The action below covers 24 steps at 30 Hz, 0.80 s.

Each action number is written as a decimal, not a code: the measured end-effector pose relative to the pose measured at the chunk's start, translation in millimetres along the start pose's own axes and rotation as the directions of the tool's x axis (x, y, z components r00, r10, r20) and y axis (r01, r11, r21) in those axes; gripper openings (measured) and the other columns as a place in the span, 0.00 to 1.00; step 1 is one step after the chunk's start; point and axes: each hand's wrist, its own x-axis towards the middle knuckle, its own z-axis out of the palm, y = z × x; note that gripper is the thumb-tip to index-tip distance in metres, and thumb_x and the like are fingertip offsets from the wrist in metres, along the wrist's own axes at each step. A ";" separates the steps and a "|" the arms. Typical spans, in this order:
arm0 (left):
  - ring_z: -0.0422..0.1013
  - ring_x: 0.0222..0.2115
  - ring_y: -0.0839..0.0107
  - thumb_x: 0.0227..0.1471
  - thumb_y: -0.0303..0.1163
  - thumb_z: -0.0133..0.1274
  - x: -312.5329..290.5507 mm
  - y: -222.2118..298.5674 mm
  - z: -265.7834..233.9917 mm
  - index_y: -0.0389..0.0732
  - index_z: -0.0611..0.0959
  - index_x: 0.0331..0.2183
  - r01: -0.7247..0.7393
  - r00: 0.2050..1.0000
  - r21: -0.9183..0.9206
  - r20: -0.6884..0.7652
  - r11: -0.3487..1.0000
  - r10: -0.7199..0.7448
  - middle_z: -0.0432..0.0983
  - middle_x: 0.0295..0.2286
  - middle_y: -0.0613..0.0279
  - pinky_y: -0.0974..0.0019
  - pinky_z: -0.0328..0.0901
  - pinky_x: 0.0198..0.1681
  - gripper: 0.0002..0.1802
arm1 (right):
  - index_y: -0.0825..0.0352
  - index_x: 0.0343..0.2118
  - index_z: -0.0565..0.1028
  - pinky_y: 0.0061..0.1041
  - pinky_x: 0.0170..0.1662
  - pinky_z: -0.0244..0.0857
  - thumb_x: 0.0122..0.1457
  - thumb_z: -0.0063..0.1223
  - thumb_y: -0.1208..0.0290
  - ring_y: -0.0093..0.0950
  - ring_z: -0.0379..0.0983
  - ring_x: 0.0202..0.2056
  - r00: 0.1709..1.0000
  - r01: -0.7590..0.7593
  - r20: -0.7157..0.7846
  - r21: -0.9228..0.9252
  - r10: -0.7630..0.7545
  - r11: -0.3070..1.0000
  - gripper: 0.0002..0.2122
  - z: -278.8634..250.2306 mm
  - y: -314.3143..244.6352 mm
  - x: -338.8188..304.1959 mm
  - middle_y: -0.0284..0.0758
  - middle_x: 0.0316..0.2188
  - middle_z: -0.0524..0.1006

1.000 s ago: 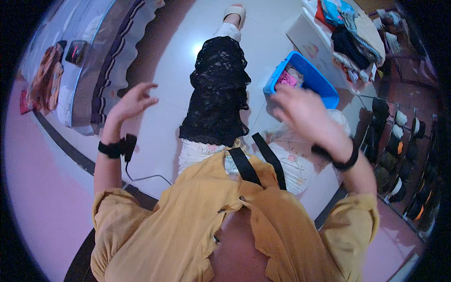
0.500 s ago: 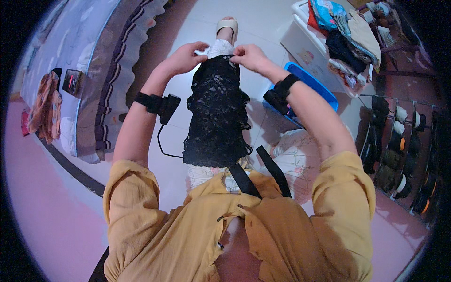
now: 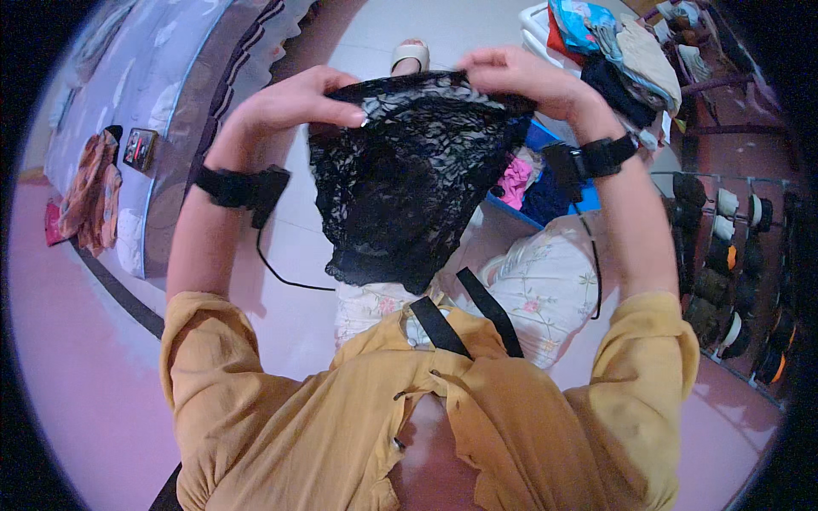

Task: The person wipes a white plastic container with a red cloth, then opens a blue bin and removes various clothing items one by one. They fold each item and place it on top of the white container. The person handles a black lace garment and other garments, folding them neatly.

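A black lace garment (image 3: 396, 179) hangs spread between my two hands, over my outstretched leg. Its exact kind I cannot make out. My left hand (image 3: 315, 100) pinches the upper left part between thumb and fingers. At the upper right corner, my right hand (image 3: 520, 77) grips the top edge, its fingers bent over the cloth. The lower hem rests on my white floral trousers (image 3: 545, 289). Light shows through the thin lace near the top, while the middle looks darker and denser.
Right of the garment stands a blue basket (image 3: 588, 192) with pink and dark cloth inside. Folded clothes (image 3: 626, 64) are piled on a white box at the upper right, above a shoe rack (image 3: 724, 272). Leftward is a bed (image 3: 183, 94) with a small dark box (image 3: 139, 150) and brown cloth (image 3: 92, 192).
My hands have moved apart and lifted the garment's upper edge, stretching it wide. It lay narrow along my leg before. My right forearm has swung outward, uncovering more of the blue basket.
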 end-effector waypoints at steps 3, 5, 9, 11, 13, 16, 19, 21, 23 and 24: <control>0.70 0.33 0.82 0.42 0.47 0.66 -40.0 12.6 -16.9 0.32 0.82 0.36 0.030 0.998 0.003 0.046 1.000 -0.030 0.78 0.30 0.72 0.75 0.65 0.38 0.28 | 0.69 0.32 0.80 0.18 0.37 0.63 0.45 0.67 0.57 0.16 0.69 0.31 0.975 -0.148 0.113 -0.323 0.193 0.935 0.18 -25.4 -13.2 -43.7 0.26 0.26 0.77; 0.70 0.31 0.81 0.39 0.45 0.68 -60.6 26.3 -23.2 0.31 0.82 0.36 0.052 0.997 0.009 0.056 0.999 -0.052 0.78 0.29 0.73 0.75 0.66 0.37 0.28 | 0.69 0.31 0.81 0.18 0.27 0.63 0.46 0.67 0.57 0.16 0.69 0.24 0.980 -0.169 0.031 -0.388 0.196 0.906 0.18 -33.9 -22.0 -66.1 0.24 0.22 0.76; 0.69 0.25 0.83 0.43 0.36 0.67 -87.3 57.9 -11.3 0.33 0.83 0.34 0.072 0.997 0.167 0.002 0.983 -0.074 0.76 0.24 0.75 0.75 0.66 0.30 0.19 | 0.68 0.24 0.80 0.16 0.21 0.61 0.45 0.69 0.56 0.14 0.67 0.17 0.952 -0.213 0.126 -0.383 0.279 0.899 0.17 -45.8 -48.3 -102.1 0.24 0.14 0.72; 0.69 0.25 0.83 0.42 0.34 0.67 -95.3 74.2 -5.6 0.33 0.83 0.35 0.143 0.990 0.388 -0.040 0.910 -0.138 0.76 0.23 0.73 0.74 0.66 0.30 0.18 | 0.69 0.22 0.79 0.19 0.19 0.61 0.46 0.68 0.58 0.15 0.66 0.15 0.929 -0.208 0.148 -0.552 0.340 0.808 0.16 -48.9 -58.8 -113.1 0.24 0.12 0.71; 0.73 0.24 0.71 0.42 0.31 0.65 -102.4 85.3 -1.6 0.35 0.83 0.33 0.218 0.976 0.689 -0.167 0.691 -0.141 0.77 0.22 0.63 0.66 0.67 0.30 0.14 | 0.69 0.25 0.78 0.29 0.27 0.67 0.50 0.63 0.61 0.28 0.73 0.21 0.959 -0.184 -0.064 -0.884 0.278 0.431 0.13 -43.8 -55.6 -122.0 0.34 0.17 0.75; 0.72 0.29 0.62 0.42 0.30 0.63 -114.8 91.5 -2.9 0.38 0.82 0.31 0.294 0.941 0.890 -0.334 0.349 0.059 0.76 0.25 0.57 0.61 0.65 0.36 0.11 | 0.68 0.28 0.79 0.42 0.34 0.68 0.53 0.58 0.58 0.46 0.75 0.29 0.990 -0.032 -0.042 -0.997 -0.138 0.071 0.15 -54.7 -53.3 -140.9 0.47 0.23 0.76; 0.69 0.34 0.53 0.46 0.32 0.61 -135.8 89.9 -9.9 0.39 0.82 0.31 0.323 0.857 0.926 -0.374 0.195 0.354 0.73 0.28 0.54 0.56 0.62 0.40 0.09 | 0.65 0.30 0.80 0.41 0.34 0.68 0.55 0.55 0.58 0.45 0.74 0.29 0.887 -0.225 -0.216 -0.974 -0.408 0.027 0.13 -82.7 -56.3 -163.9 0.46 0.24 0.76; 0.68 0.37 0.57 0.48 0.33 0.60 -147.7 92.4 -21.3 0.40 0.81 0.31 0.395 0.810 0.898 -0.439 0.193 0.387 0.72 0.31 0.56 0.57 0.60 0.44 0.08 | 0.59 0.32 0.80 0.41 0.32 0.67 0.58 0.53 0.57 0.45 0.74 0.29 0.819 -0.279 -0.312 -0.950 -0.483 0.140 0.12 -99.5 -59.4 -184.9 0.44 0.25 0.76; 0.69 0.37 0.58 0.50 0.33 0.58 -153.2 92.8 -29.3 0.41 0.79 0.30 0.403 0.779 0.901 -0.430 0.162 0.456 0.72 0.30 0.57 0.58 0.59 0.44 0.07 | 0.59 0.33 0.80 0.40 0.32 0.67 0.59 0.52 0.57 0.45 0.73 0.29 0.784 -0.361 -0.328 -0.932 -0.527 0.043 0.12 -109.2 -60.8 -196.9 0.43 0.24 0.74; 0.69 0.37 0.58 0.50 0.33 0.58 -156.1 93.9 -32.8 0.41 0.79 0.30 0.399 0.769 0.905 -0.417 0.146 0.485 0.72 0.31 0.58 0.58 0.59 0.44 0.07 | 0.59 0.34 0.80 0.40 0.33 0.67 0.59 0.51 0.57 0.44 0.73 0.30 0.783 -0.361 -0.334 -0.931 -0.524 0.054 0.12 -112.4 -62.1 -200.3 0.43 0.24 0.74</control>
